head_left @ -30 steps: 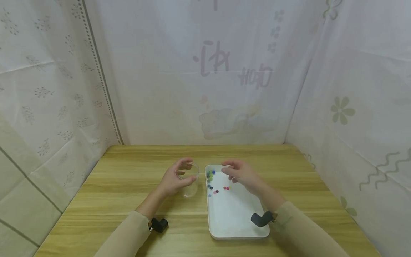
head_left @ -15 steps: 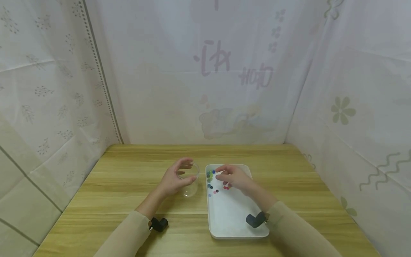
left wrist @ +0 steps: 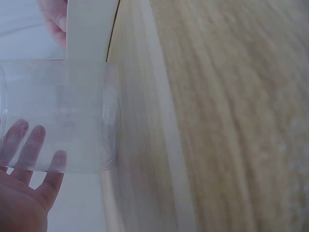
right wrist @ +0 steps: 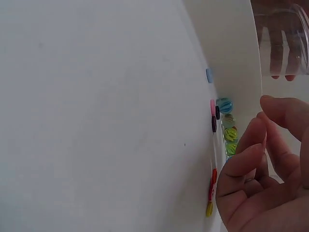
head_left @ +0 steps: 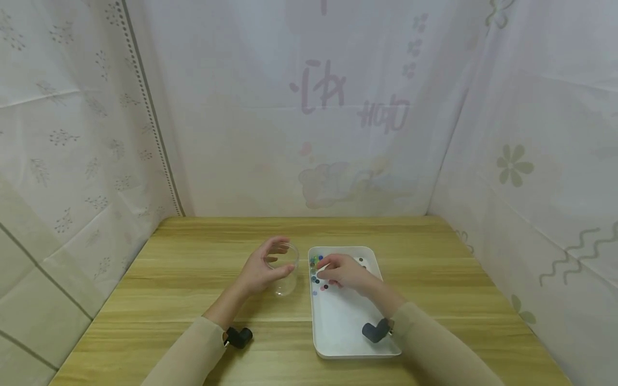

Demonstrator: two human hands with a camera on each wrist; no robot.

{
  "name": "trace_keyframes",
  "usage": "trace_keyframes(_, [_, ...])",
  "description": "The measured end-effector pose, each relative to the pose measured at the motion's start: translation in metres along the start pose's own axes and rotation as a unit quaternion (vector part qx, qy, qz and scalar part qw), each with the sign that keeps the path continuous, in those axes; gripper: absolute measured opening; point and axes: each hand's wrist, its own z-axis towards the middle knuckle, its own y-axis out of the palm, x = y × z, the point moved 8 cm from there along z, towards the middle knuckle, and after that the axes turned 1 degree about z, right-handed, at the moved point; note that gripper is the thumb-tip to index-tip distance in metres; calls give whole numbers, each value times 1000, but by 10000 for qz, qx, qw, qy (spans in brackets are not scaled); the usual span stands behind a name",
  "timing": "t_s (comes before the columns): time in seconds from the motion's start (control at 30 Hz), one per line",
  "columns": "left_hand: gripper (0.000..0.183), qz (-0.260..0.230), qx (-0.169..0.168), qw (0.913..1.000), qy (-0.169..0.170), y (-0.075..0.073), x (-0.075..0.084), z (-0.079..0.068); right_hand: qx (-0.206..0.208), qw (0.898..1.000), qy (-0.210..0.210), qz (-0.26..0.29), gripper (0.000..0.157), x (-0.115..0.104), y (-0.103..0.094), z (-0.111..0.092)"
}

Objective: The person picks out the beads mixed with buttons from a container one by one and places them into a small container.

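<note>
My left hand (head_left: 259, 274) grips a clear, see-through jar (head_left: 285, 288) that stands upright on the table, left of a white tray (head_left: 354, 329). In the left wrist view its fingertips show through the wall of the jar (left wrist: 84, 111). Over the tray's far left part hovers my right hand (head_left: 345, 273), thumb and forefinger slightly apart, with nothing visible between them. Beside its fingertips, glass marbles (right wrist: 231, 134) line the tray's left wall in the right wrist view. Small flat discs like buttons (right wrist: 213, 107), pink, dark, red and yellow, lie near them.
The wooden table (head_left: 207, 300) carries the tray and jar. Two dark discs (head_left: 361, 260) lie in the tray's far right part. Patterned cloth (head_left: 270, 134) hangs behind and on both sides. A black wrist camera (head_left: 376, 331) sits low over the tray.
My right hand has moved left and a little nearer, from over the tray's middle to its marbles, and its thumb and forefinger have come lower. The left hand and jar have stayed put.
</note>
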Motion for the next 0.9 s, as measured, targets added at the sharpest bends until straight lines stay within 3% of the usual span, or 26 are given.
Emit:
trace_keyframes(0.23, [65,-13,-24,10000,74,0,1,0,-77,9997,-36,-215,22,6,8,7])
trace_keyframes(0.47, [64,-88,-29,9999,97,1,3,-1,-256,9985,-237,-426,25,8,9,11])
trace_keyframes(0.9, [68,-31,-42,10000,45,0,0,0,-308,9969,-212,-689,25,13,11,15])
